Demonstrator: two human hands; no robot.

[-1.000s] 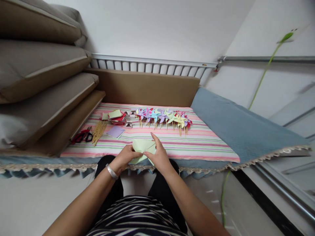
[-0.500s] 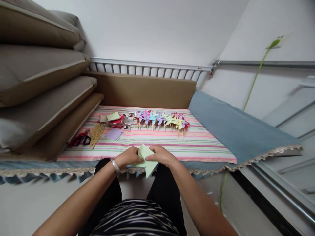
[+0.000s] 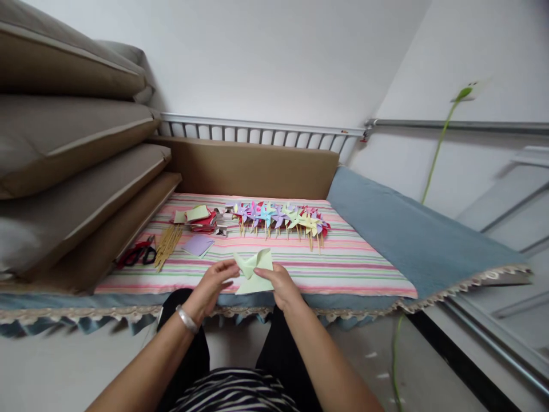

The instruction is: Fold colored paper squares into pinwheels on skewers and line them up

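My right hand pinches a pale green paper pinwheel, its thumb pressing near the middle where some corners are folded in. Beside the paper's left edge, my left hand has its fingers apart and does not grip it; whether a fingertip touches the edge I cannot tell. Beyond the hands, finished pinwheels on sticks lie in a row of many colours. Purple paper squares lie left of them, near a stack of coloured paper.
A bundle of wooden sticks and red-and-black scissors lie at the left on the striped cloth. Small shiny pieces sit by the paper stack. Tall cushions are piled at left; a brown board stands behind.
My left hand has let go of the green paper and moved slightly left, its fingers spreading. My right hand keeps hold, and the paper has turned. The view has tilted a little upward.
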